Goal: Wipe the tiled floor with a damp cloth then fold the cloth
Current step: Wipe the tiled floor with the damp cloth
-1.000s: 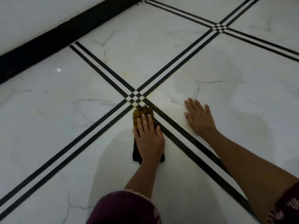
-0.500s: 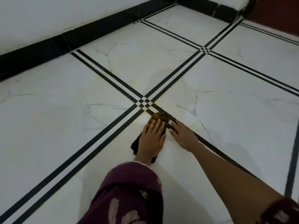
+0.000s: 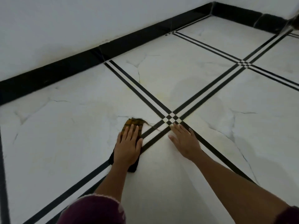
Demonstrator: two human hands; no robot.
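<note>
Cloth (image 3: 133, 124) now L of tile xing (image 3: 172, 118)

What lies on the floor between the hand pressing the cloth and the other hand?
Head view: only bare tiled floor, crossed by two black stripes, lies between the left hand on the cloth and the right hand.

I'm facing a white wall (image 3: 64, 26) running along the left and away to the far corner. A black skirting (image 3: 53, 73) is lining its foot, glossy, with a joint (image 3: 100, 50) showing partway along. A pale scuff (image 3: 106, 40) is sitting on the wall just above that joint. A second wall (image 3: 258, 4) is closing off the back, its back skirting (image 3: 239, 15) meeting the first in the corner. A brown blur (image 3: 296, 21) is poking in at the top right edge; can't tell what.
</note>
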